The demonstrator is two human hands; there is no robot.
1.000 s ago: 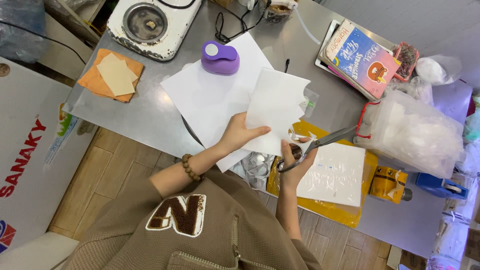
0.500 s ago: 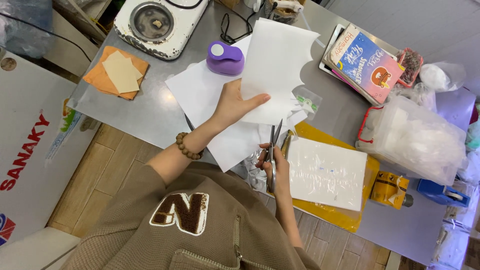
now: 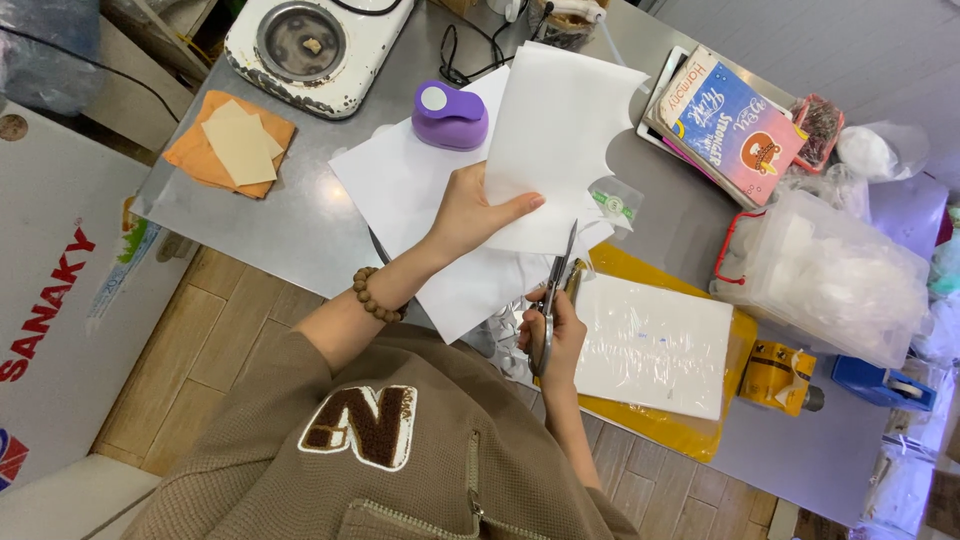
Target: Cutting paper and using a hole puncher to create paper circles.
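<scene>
While a grey metal table (image 3: pixel 300 225) fills most of the view, a white chest (image 3: pixel 60 300) stands just beside its left edge. On the table, a clear plastic bag (image 3: pixel 830 275) of white pieces lies at the right, near a yellow mat (image 3: pixel 690 430) that bears a white sheet under film (image 3: pixel 655 345). A white round appliance (image 3: pixel 315 40) sits at the far edge, with an orange cloth (image 3: pixel 195 160) to its left and a colourful book (image 3: pixel 730 125) well to its right. Loose white sheets (image 3: pixel 410 195) lie in the middle, and a purple paper punch (image 3: pixel 450 115) rests on them. The left hand (image 3: pixel 470 210) pinches a white paper sheet (image 3: pixel 560 140) by its lower edge, holding it up above the loose sheets. The right hand (image 3: pixel 555 330) is closed around the handles of the scissors (image 3: pixel 557 285), whose blades point up and meet the held sheet's bottom edge.
</scene>
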